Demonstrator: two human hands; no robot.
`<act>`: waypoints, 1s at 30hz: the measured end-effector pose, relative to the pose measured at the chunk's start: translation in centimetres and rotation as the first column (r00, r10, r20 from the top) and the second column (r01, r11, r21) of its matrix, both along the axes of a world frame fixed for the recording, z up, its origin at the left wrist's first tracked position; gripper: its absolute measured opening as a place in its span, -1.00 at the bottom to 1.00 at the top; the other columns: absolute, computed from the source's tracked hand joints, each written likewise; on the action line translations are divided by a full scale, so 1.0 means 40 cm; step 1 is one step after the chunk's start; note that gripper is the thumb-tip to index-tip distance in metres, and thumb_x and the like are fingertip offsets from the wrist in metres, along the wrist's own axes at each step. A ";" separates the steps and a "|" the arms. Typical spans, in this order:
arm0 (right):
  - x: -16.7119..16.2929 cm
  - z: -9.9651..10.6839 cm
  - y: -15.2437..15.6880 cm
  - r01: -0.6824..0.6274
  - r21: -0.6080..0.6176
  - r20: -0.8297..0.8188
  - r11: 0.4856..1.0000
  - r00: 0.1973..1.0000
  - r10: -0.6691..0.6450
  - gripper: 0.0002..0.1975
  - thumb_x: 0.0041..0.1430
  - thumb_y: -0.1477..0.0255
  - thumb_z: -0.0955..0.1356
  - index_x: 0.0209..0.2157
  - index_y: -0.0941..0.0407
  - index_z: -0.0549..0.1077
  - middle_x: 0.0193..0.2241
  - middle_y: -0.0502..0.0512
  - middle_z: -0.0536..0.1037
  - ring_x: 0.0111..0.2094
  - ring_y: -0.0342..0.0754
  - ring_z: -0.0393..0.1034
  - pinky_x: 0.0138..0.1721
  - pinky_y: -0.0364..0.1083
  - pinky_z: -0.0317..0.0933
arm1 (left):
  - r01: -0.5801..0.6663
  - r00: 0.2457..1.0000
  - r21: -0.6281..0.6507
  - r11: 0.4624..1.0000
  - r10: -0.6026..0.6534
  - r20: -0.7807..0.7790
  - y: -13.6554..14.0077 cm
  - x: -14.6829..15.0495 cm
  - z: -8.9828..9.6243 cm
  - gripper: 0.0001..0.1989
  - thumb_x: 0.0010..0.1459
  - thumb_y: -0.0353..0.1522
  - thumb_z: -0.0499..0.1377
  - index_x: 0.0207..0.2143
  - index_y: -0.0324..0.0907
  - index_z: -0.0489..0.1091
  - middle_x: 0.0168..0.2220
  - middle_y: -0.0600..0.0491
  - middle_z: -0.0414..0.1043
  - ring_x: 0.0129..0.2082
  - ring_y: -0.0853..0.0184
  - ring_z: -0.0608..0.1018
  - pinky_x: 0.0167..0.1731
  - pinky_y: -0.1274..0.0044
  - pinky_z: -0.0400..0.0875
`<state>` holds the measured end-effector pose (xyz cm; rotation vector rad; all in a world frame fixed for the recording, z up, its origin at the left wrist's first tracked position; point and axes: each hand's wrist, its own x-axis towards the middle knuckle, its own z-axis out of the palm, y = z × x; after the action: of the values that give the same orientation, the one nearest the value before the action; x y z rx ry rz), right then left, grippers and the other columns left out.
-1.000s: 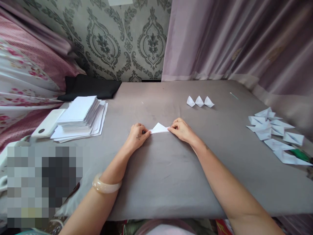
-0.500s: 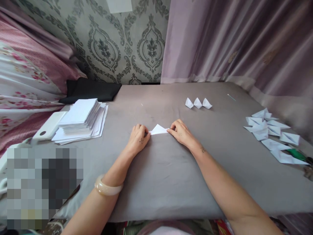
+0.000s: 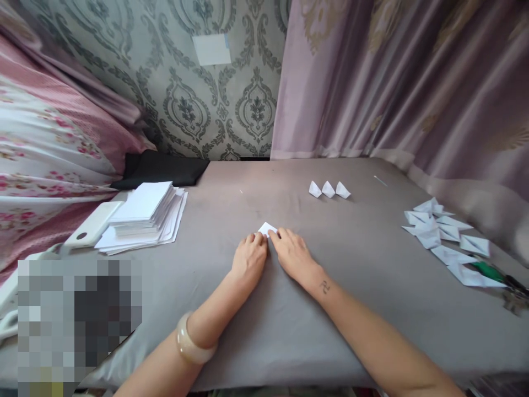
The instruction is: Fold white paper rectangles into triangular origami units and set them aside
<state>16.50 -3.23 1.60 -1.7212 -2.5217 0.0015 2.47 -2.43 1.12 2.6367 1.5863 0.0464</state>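
Note:
A small piece of folded white paper (image 3: 266, 227) lies on the grey cloth in front of me, its pointed top showing above my fingers. My left hand (image 3: 250, 256) has its fingers bent together on the paper's left part. From the other side my right hand (image 3: 292, 252) holds the right part, thumb and fingertips on the paper. Both hands are close together, and their fingers hide the paper's lower edge and ends.
A stack of white paper (image 3: 142, 207) stands at the left beside a white device (image 3: 94, 223) and black cloth (image 3: 165, 168). Three small folded pieces (image 3: 328, 189) form a row farther back. Several folded papers (image 3: 430, 234) lie at the right near a green-handled tool (image 3: 487, 270).
My hands have come closer together, from pinching the two ends of the folded paper strip to pressing over it. Less of the paper shows. The camera view has tilted up slightly.

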 end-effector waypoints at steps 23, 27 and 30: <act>0.021 -0.005 -0.011 0.128 0.023 -0.066 0.992 0.990 -0.126 -0.59 0.33 0.35 0.09 0.04 0.16 0.38 -0.15 0.25 0.40 -0.12 0.08 0.26 -0.22 -0.04 0.22 | -0.062 0.992 -0.050 0.997 0.067 0.110 -0.022 -0.036 -0.010 -0.50 0.04 -0.62 -0.06 0.05 -0.25 0.28 0.13 -0.18 0.30 0.08 0.18 0.42 0.03 0.42 0.32; 0.033 0.006 -0.009 0.159 0.005 -0.050 0.987 0.986 -0.159 -0.62 0.30 0.41 0.11 -0.02 0.21 0.42 -0.18 0.27 0.41 -0.14 0.09 0.28 -0.26 -0.04 0.22 | -0.093 0.989 -0.030 0.995 0.096 0.115 -0.021 -0.034 -0.001 -0.60 0.13 -0.58 -0.07 -0.03 -0.18 0.35 0.04 -0.14 0.39 -0.10 0.18 0.52 -0.11 0.40 0.37; 0.048 0.004 0.004 0.185 0.004 -0.088 0.983 0.979 -0.184 -0.68 0.25 0.47 0.14 -0.18 0.19 0.49 -0.20 0.27 0.42 -0.15 0.08 0.29 -0.28 -0.05 0.20 | -0.076 0.986 0.033 0.997 0.070 0.152 -0.003 -0.039 -0.006 -0.68 0.23 -0.46 -0.08 -0.06 -0.09 0.37 -0.14 -0.06 0.46 -0.21 0.21 0.50 -0.22 0.43 0.34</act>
<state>18.42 -3.07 1.78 -1.8995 -2.2888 0.0473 0.92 -2.55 0.89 2.5331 1.6466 0.2758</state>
